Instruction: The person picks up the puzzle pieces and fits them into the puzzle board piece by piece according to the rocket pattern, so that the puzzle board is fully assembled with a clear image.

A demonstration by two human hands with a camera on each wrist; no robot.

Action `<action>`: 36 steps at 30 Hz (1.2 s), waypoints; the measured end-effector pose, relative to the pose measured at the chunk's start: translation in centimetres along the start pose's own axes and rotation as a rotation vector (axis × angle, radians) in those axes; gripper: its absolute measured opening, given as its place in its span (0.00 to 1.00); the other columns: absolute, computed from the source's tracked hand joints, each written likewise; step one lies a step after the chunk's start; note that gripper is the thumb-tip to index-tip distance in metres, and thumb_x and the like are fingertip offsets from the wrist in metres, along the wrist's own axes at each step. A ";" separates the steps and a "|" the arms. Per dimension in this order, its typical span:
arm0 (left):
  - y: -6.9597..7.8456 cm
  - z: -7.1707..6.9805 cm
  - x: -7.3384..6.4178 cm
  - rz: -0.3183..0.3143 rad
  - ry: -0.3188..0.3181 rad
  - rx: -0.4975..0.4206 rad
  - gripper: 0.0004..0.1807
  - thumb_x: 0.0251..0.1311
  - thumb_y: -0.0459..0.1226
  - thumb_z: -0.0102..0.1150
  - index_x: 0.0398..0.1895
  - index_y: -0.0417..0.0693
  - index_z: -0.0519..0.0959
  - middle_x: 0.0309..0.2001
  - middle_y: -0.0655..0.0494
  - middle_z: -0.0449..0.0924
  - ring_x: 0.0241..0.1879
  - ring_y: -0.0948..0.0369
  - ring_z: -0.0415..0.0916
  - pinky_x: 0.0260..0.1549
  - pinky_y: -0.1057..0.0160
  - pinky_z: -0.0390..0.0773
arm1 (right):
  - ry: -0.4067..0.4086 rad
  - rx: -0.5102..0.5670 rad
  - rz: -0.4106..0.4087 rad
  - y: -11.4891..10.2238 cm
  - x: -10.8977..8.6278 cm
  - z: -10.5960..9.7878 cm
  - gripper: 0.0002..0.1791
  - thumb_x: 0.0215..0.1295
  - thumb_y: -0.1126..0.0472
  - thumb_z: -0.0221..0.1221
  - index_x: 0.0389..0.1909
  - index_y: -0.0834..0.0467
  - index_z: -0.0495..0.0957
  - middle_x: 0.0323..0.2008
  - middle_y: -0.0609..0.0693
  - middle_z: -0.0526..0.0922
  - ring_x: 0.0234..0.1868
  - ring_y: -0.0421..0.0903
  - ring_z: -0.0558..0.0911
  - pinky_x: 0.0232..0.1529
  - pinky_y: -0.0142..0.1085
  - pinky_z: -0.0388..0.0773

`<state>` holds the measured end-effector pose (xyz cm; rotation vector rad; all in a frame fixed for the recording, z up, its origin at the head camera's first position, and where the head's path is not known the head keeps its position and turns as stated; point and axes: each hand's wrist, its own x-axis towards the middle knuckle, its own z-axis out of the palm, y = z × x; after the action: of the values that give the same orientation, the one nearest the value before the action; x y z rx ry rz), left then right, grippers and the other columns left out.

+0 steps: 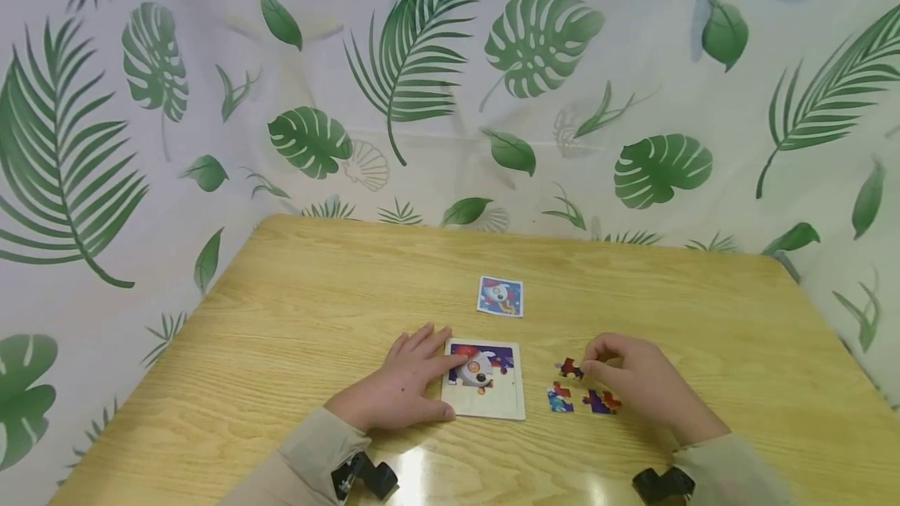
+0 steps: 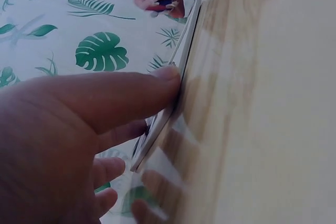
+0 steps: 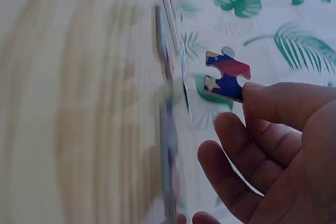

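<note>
Seeing leaf-print cloth (image 1: 436,186) filling the top of the head view, wood table (image 1: 337,279) spanning the bottom. Finding left hand (image 1: 401,389) at lower centre, resting on the left side of the puzzle tray (image 1: 495,406), fingers straight and apart. Finding right hand (image 1: 640,385) at lower right, pinching the knobbed piece (image 3: 228,77) between thumb and finger. Reading the tray as part-filled: picture up top, bare board below. Noting picture card (image 1: 501,297) above it. Noting blue-and-red piece (image 1: 560,401) and purple-and-red piece (image 1: 599,401) lying loose right of the tray. Holding the knobbed piece off the table, centre-right of the right wrist view. Judging it light, thin, stiff; probably slick on the printed face, knobs likeliest to chip. Favouring a grip at a corner, leaving knobs free.
</note>
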<state>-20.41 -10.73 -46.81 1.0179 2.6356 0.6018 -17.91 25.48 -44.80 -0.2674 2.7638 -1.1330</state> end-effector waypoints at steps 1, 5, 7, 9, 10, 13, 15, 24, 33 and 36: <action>0.1 0.0 0.0 0.001 0.004 0.007 0.42 0.61 0.55 0.66 0.78 0.60 0.64 0.81 0.49 0.42 0.79 0.46 0.32 0.72 0.37 0.34 | -0.009 0.016 -0.004 -0.6 0.2 0.4 0.09 0.72 0.49 0.61 0.38 0.50 0.81 0.40 0.44 0.84 0.41 0.47 0.81 0.36 0.44 0.77; 0.5 0.1 0.1 0.011 0.010 0.020 0.42 0.61 0.55 0.66 0.78 0.62 0.64 0.82 0.52 0.42 0.80 0.47 0.31 0.72 0.37 0.35 | -0.036 0.047 -0.039 -2.4 1.2 2.0 0.06 0.72 0.54 0.61 0.35 0.50 0.80 0.42 0.45 0.82 0.42 0.45 0.80 0.42 0.44 0.76; 0.7 0.2 0.1 0.027 0.012 0.016 0.41 0.61 0.55 0.66 0.77 0.63 0.65 0.82 0.54 0.44 0.80 0.48 0.32 0.72 0.37 0.35 | -0.050 0.037 -0.071 -2.9 1.9 2.8 0.06 0.72 0.57 0.61 0.33 0.50 0.79 0.40 0.45 0.81 0.41 0.45 0.79 0.44 0.45 0.75; 0.9 0.4 0.2 0.052 0.006 0.010 0.41 0.61 0.55 0.66 0.77 0.63 0.65 0.81 0.56 0.45 0.80 0.49 0.33 0.72 0.37 0.36 | -0.059 0.006 -0.109 -3.3 2.6 3.6 0.07 0.72 0.59 0.61 0.31 0.50 0.79 0.38 0.44 0.80 0.38 0.45 0.77 0.43 0.44 0.74; 0.9 0.5 0.3 0.068 0.002 0.012 0.41 0.61 0.56 0.65 0.77 0.63 0.64 0.81 0.57 0.46 0.80 0.49 0.34 0.72 0.36 0.37 | -0.060 -0.017 -0.132 -3.4 2.9 3.9 0.08 0.72 0.59 0.61 0.30 0.49 0.79 0.36 0.43 0.79 0.36 0.45 0.77 0.42 0.43 0.74; 1.1 0.8 0.4 0.102 -0.025 -0.006 0.41 0.64 0.56 0.63 0.78 0.63 0.62 0.81 0.60 0.47 0.80 0.51 0.36 0.72 0.36 0.37 | -0.058 -0.092 -0.192 -3.7 3.8 4.7 0.09 0.71 0.60 0.62 0.28 0.48 0.79 0.33 0.42 0.78 0.34 0.43 0.74 0.40 0.41 0.73; 1.1 0.8 0.4 0.114 -0.041 -0.013 0.41 0.65 0.57 0.61 0.79 0.63 0.61 0.81 0.62 0.47 0.80 0.52 0.36 0.72 0.36 0.36 | -0.058 -0.135 -0.203 -3.9 4.3 5.0 0.09 0.70 0.59 0.63 0.27 0.47 0.79 0.32 0.41 0.77 0.34 0.42 0.74 0.40 0.41 0.73; 1.3 0.7 -0.1 0.132 -0.039 0.014 0.38 0.68 0.57 0.58 0.79 0.67 0.60 0.81 0.58 0.46 0.80 0.49 0.36 0.71 0.33 0.37 | 0.018 -0.291 -0.198 -5.1 4.9 6.6 0.11 0.65 0.57 0.67 0.23 0.46 0.79 0.35 0.42 0.76 0.41 0.46 0.74 0.48 0.47 0.73; 1.4 0.8 -0.2 0.113 -0.053 0.034 0.38 0.69 0.59 0.55 0.80 0.66 0.59 0.81 0.60 0.44 0.80 0.50 0.34 0.71 0.33 0.37 | 0.000 -0.300 -0.223 -4.9 4.4 6.7 0.07 0.63 0.54 0.69 0.29 0.45 0.80 0.39 0.41 0.74 0.44 0.46 0.72 0.50 0.46 0.72; 1.5 0.9 0.0 0.106 -0.063 0.040 0.38 0.69 0.60 0.54 0.80 0.66 0.58 0.81 0.61 0.43 0.80 0.51 0.34 0.71 0.34 0.37 | -0.052 -0.273 -0.225 -4.3 3.7 6.3 0.07 0.61 0.53 0.70 0.35 0.44 0.81 0.43 0.41 0.74 0.49 0.44 0.71 0.55 0.47 0.73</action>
<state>-19.21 -9.41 -46.93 1.1748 2.5611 0.5323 -19.82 17.44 -46.45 -0.6427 2.8928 -0.7718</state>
